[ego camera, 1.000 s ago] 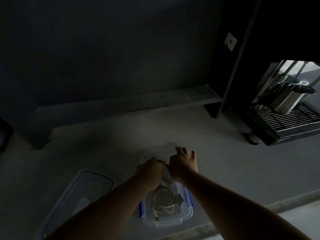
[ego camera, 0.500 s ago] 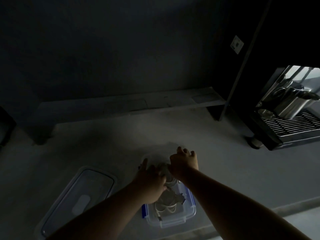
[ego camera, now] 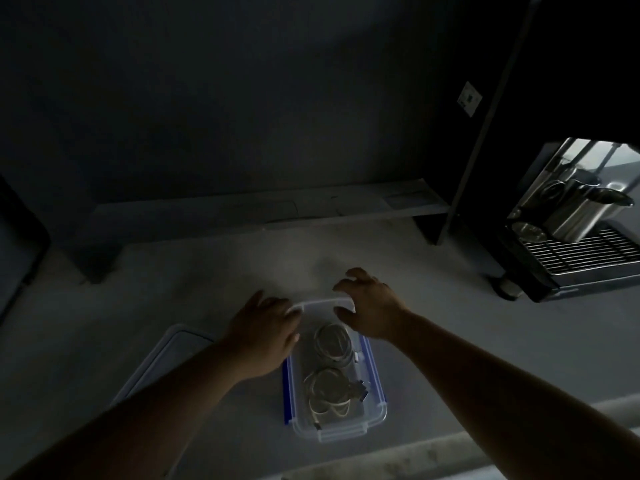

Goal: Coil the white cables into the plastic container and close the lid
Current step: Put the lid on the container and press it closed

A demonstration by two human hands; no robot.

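The clear plastic container (ego camera: pixel 337 429) sits on the grey counter (ego camera: pixel 450 341), its long sides edged with blue clips. Inside it lie two coiled white cables — the far coil (ego camera: pixel 334 342) toward the container's far half, the near coil (ego camera: pixel 327 393) toward its near half, with a dark plug end showing at the near coil's right edge. The container is uncovered; its lid (ego camera: pixel 166 355) lies flat on the counter just to the left of the container, partly hidden under the left forearm.

The left hand (ego camera: pixel 263 336) is over the container's far-left corner, palm down, fingers loosely extended and holding nothing. The right hand (ego camera: pixel 372 306) hovers over the far-right corner, fingers spread and curled downward — empty as well. Whether either hand touches the rim cannot be told in the dim light.

Both coils lie in the container, below and between the two hands. A metal jug (ego camera: pixel 585 209) stands on a drip grate well to the right of the container.
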